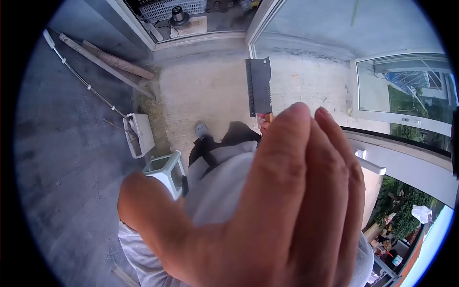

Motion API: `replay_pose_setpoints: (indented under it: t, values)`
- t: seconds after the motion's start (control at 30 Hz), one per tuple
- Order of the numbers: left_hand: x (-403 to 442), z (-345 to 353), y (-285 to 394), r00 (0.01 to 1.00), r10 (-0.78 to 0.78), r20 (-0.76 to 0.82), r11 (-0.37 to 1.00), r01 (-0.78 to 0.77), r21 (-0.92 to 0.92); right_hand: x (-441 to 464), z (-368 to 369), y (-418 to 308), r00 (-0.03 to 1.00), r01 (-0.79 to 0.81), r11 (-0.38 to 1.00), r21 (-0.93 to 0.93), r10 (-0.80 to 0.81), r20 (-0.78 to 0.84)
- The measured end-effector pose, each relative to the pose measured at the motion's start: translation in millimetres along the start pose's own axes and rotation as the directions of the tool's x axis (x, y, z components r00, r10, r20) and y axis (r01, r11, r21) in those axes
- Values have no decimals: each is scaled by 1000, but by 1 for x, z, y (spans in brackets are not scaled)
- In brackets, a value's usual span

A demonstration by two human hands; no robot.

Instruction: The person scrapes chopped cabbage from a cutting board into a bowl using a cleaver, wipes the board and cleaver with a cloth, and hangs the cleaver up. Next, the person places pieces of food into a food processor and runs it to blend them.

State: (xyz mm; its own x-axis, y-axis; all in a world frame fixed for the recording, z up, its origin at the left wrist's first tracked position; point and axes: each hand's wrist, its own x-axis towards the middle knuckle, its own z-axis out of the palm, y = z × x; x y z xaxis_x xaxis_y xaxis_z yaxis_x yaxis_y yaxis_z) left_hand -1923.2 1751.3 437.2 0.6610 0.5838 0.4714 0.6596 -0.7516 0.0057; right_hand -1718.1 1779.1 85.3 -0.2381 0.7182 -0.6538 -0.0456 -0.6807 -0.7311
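My left hand [267,210] fills the lower middle of the head view, very close to the camera. Its fingers are stretched upward side by side, the thumb spread off to the left, and nothing shows in it. Behind its fingertips my right hand [262,125] is mostly hidden; only a few fingers show, wrapped around the wooden handle [269,117] of a cleaver [259,88]. The broad dark blade points away from me, with notches along part of its right edge.
A white plastic stool [167,167] and a white container [142,135] stand left. Wooden boards [112,62] and a long pole [76,72] lean nearby. A glass door [406,91] is at right; beyond the front doorway sit a basket [174,8] and a dark appliance [179,18].
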Motion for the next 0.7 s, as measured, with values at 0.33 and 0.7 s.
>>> replay_pose_setpoints:
  t: [0.33, 0.7]
  values:
    - [-79, 228, -334, 680, -384, 624, 738, 633, -234, 195, 77, -149, 985, 111, 989, 100, -96, -146]
    - [-306, 306, -527, -141, -788, 599, 26, 965, 261, 388, 106, -345, 968, 224, 971, 79, -212, -137]
